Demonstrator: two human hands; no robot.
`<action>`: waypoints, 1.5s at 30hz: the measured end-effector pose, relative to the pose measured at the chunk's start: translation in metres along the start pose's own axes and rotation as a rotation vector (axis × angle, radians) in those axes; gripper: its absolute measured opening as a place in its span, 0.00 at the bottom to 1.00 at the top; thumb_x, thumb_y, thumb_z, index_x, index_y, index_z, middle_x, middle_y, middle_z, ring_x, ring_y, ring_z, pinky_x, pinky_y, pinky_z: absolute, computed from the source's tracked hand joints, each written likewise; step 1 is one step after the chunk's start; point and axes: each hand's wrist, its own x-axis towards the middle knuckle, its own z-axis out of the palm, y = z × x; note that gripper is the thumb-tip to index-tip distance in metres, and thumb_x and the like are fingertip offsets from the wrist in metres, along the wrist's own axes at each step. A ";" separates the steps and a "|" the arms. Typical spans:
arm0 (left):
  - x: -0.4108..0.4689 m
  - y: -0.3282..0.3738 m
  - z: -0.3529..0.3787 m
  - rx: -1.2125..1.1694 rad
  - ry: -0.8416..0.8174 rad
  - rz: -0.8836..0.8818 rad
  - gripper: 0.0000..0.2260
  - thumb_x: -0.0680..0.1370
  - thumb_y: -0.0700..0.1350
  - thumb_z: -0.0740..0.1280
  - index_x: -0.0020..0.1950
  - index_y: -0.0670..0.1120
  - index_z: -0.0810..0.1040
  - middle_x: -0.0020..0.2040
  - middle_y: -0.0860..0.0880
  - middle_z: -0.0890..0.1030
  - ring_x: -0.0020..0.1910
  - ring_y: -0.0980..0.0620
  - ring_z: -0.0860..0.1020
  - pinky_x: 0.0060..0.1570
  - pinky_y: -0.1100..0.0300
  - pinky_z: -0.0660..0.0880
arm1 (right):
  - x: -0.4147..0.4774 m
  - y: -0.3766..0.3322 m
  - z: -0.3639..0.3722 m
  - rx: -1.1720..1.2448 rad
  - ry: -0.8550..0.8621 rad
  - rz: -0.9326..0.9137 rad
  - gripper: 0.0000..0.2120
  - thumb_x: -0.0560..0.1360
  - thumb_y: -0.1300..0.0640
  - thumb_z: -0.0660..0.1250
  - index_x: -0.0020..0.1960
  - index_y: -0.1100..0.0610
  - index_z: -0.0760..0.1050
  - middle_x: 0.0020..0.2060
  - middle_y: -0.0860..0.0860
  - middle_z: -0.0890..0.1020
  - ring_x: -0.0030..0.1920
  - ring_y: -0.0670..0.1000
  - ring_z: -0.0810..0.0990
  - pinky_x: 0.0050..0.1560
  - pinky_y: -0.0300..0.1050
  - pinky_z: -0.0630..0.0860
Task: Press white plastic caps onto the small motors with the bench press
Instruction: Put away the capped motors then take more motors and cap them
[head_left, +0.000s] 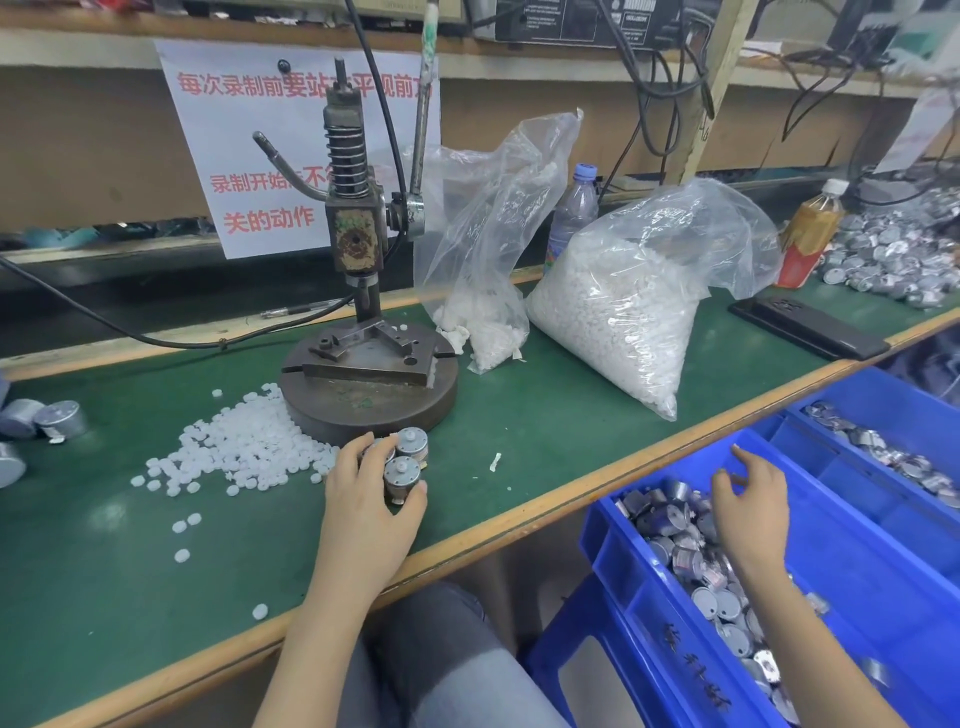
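Note:
The bench press (358, 291) stands on a round iron base at the middle of the green bench, its lever upright. Loose white plastic caps (244, 452) lie heaped left of the base. My left hand (371, 499) rests on the mat in front of the base and curls round a cluster of three small silver motors (404, 470) standing upright. My right hand (753, 506) reaches down into a blue bin (649, 623) of motors at the lower right, fingers spread over the pile; whether it holds one is hidden.
Two clear bags of white caps (618, 322) stand right of the press, with a water bottle (574, 208) behind. A black phone (808, 327) and a tea bottle (810, 234) lie far right beside a motor heap. More motors (47, 421) sit at the left edge. A second blue bin (883, 452) stands behind.

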 end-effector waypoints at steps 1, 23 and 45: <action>-0.001 0.000 -0.001 -0.017 -0.002 0.001 0.21 0.74 0.42 0.68 0.67 0.45 0.70 0.67 0.47 0.65 0.68 0.50 0.62 0.65 0.59 0.61 | -0.003 -0.010 -0.003 0.036 0.010 -0.039 0.19 0.77 0.61 0.58 0.68 0.59 0.68 0.66 0.57 0.68 0.57 0.55 0.74 0.53 0.49 0.69; 0.008 -0.005 -0.009 -0.769 0.183 -0.312 0.12 0.82 0.53 0.49 0.55 0.60 0.72 0.62 0.53 0.72 0.61 0.56 0.71 0.59 0.61 0.65 | -0.133 -0.179 0.109 0.051 -0.830 -0.689 0.39 0.62 0.39 0.75 0.68 0.51 0.67 0.63 0.48 0.61 0.66 0.46 0.60 0.64 0.35 0.58; 0.006 -0.004 -0.016 -0.999 0.359 -0.416 0.20 0.82 0.53 0.49 0.56 0.42 0.74 0.58 0.44 0.75 0.56 0.53 0.75 0.60 0.55 0.71 | -0.142 -0.189 0.120 -0.101 -0.701 -0.907 0.25 0.67 0.46 0.71 0.56 0.62 0.72 0.51 0.54 0.73 0.54 0.54 0.69 0.59 0.43 0.64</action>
